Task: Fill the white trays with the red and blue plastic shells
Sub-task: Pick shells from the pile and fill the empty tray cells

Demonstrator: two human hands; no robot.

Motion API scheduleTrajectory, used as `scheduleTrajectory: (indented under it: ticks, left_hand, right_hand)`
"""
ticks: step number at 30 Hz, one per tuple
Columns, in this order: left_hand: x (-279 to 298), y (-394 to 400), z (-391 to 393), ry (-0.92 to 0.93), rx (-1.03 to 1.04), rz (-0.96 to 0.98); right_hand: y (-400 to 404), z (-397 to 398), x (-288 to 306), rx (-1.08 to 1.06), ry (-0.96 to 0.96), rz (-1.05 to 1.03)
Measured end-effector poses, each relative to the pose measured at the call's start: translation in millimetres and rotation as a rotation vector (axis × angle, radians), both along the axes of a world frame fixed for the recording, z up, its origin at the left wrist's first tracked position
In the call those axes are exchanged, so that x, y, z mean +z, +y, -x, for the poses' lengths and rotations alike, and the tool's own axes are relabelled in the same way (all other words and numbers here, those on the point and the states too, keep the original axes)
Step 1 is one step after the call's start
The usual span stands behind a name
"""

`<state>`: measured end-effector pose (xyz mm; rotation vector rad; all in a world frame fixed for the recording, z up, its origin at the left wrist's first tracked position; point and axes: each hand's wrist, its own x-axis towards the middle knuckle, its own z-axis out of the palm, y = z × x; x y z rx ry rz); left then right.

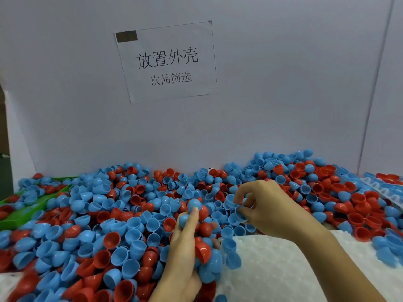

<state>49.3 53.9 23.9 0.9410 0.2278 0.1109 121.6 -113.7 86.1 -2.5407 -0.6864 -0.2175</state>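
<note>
Head view looks down on a deep heap of red and blue plastic half-sphere shells (122, 214) spread across the work surface against a pale grey wall panel (283, 83). On that panel hangs a white paper sheet (166, 62) printed with black characters, a dark strip at its top left corner. The left hand (185, 247) is curled around a stacked clutch of shells, blue and red ones gathered against its palm, with a round blue shell (194, 204) sitting at the top near its fingertips. The right hand (261, 205) reaches into the heap just beside the left, its fingers bent and pinching a small blue shell (239, 213) at the heap's surface. Below the right forearm lies a white foam block (272, 269) with a rough, grainy face, a few blue shells resting on its edge. At the far left, green plastic bins (21, 216) hold more shells. At the far right edge, a white moulded tray (379, 188) with rows of pockets lies partly buried under shells.
</note>
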Motion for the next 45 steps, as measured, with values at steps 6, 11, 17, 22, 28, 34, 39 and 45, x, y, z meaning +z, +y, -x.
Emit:
scheduleTrajectory:
  ticks: [6, 11, 17, 22, 28, 34, 39, 45]
  left_hand:
    - [-1, 1, -1, -0.002, 0.06, -0.044]
    - [2, 1, 0, 0.002, 0.087, -0.043]
    - [3, 1, 0, 0.003, 0.092, -0.017]
    - [3, 1, -1, 0.009, 0.11, -0.01]
    - [2, 2, -2, 0.005, 0.114, -0.021]
    - [4, 4, 0, 0.004, 0.102, -0.003]
    - [3, 3, -1, -0.001, 0.113, -0.013]
    - [4, 3, -1, 0.007, 0.115, -0.001]
  right_hand:
    - [-4, -2, -1, -0.036, 0.027, 0.047]
    - [-5, -2, -4, -0.045, 0.061, 0.103]
    - [-3, -5, -17, -0.073, 0.112, 0.209]
    - [3, -5, -36, -0.111, 0.124, 0.303]
    - [11, -5, -52, -0.157, 0.091, 0.401]
    - [9, -4, -49, -0.157, 0.074, 0.386]
    - [6, -1, -39, 0.005, 0.108, 0.273]
    - [13, 3, -39, 0.144, 0.212, 0.324]
